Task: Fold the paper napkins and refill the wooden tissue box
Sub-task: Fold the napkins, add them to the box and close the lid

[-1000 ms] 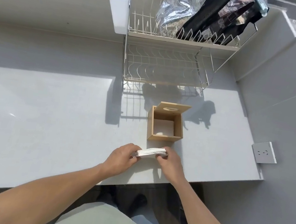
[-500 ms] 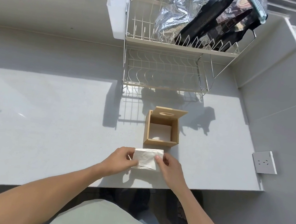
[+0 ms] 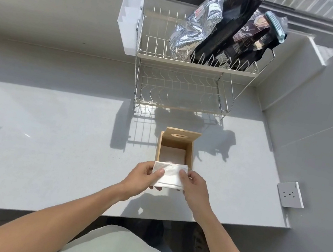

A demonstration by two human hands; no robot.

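I hold the folded napkin stack (image 3: 169,176) clamped between my left hand (image 3: 142,176) and right hand (image 3: 194,185), just in front of the wooden tissue box (image 3: 176,149) on the counter (image 3: 50,140); its lid (image 3: 181,136) stands open; folding looks done, loading remains; the dish rack (image 3: 185,85) behind stays clear of my path.

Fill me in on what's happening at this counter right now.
A person is holding a folded stack of paper napkins with both hands, left hand and right hand gripping opposite ends, just in front of the wooden tissue box. The box sits on the counter with its lid tipped open. The napkins are not in it yet.
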